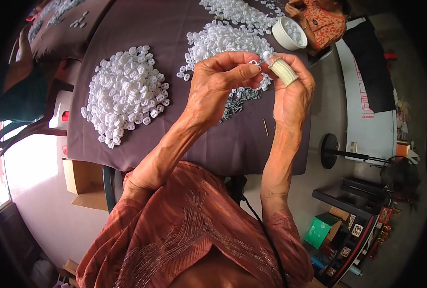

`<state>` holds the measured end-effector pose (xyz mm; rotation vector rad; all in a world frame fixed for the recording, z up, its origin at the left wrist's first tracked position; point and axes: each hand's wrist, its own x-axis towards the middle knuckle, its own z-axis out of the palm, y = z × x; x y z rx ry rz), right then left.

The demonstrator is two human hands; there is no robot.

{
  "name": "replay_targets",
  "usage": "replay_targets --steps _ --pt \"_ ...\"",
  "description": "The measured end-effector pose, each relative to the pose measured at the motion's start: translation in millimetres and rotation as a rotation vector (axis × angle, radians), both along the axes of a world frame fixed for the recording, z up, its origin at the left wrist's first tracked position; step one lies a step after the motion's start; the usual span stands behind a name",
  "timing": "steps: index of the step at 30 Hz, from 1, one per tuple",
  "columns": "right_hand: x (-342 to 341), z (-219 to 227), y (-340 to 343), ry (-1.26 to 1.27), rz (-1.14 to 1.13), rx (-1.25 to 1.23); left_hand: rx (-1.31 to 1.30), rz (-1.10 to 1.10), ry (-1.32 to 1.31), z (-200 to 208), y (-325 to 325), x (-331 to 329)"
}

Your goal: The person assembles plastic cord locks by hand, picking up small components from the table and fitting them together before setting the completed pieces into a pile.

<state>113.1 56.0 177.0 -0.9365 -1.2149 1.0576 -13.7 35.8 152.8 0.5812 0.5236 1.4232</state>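
My left hand (213,81) pinches a small white plastic piece (254,62) between thumb and fingertips. Facing it, my right hand (292,96) grips another small white piece (267,55); a cream ribbed sleeve (284,72) covers its thumb. A thin dark metal bit (260,62), perhaps a spring, shows between the two pieces. Both hands are raised over the brown-clothed table (237,144). Below them lies a heap of small grey-green metal parts (240,101), partly hidden by my left hand. White oval two-holed plastic pieces form one pile (124,91) on the left and another (223,41) behind my hands.
A white bowl (277,34) of pale pieces stands at the back right, beside an orange patterned cloth item (323,21). A thin wooden stick (266,127) lies near my right wrist. Another person's arm (25,48) shows at far left. A cardboard box (86,180) sits below the table's left side.
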Motion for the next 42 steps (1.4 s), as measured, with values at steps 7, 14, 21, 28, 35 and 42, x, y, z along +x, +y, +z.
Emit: replay_targets --steps 7,14,21,28,35,42 --pt "5.0 4.3 2.0 -0.065 0.051 0.010 0.036 0.012 0.065 0.2 0.3 -0.3" --pt "5.5 8.5 0.5 -0.095 0.037 0.024 0.067 0.036 0.116 5.7 -0.8 2.7" --pt "1.7 10.4 -3.0 -0.051 0.031 0.046 0.062 0.050 0.125 6.2 -0.7 3.7" --pt "3.8 10.2 -5.3 -0.076 0.045 0.050 0.065 0.034 0.172 4.9 -0.8 3.1" --pt "5.8 9.2 -5.7 -0.108 0.028 0.045 0.071 0.030 0.166 5.7 -1.0 2.3" --pt "8.4 6.5 -6.6 -0.259 0.008 0.042 0.074 0.043 0.225 4.4 0.7 1.4"
